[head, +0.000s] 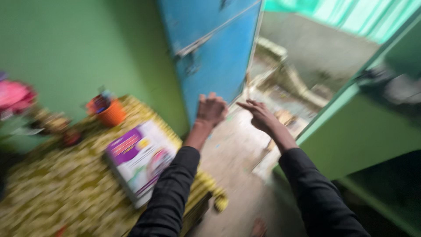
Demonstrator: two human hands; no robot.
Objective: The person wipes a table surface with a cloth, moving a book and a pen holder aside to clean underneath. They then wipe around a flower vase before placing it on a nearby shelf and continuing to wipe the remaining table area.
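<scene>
The picture is blurred by motion. Both my arms, in dark sleeves, reach forward over a bare floor toward an open blue door (217, 52). My left hand (211, 109) is loosely curled with nothing in it, just in front of the door's lower edge. Beside it, my right hand (258, 115) has its fingers stretched out toward the left and holds nothing. The two hands are close together but apart.
To the left stands a table with a yellow patterned cloth (57, 184). On it lie a white and purple box (140, 158) and an orange cup of pens (109, 112). Green walls (66, 48) flank the doorway; a green frame (351, 131) is at right.
</scene>
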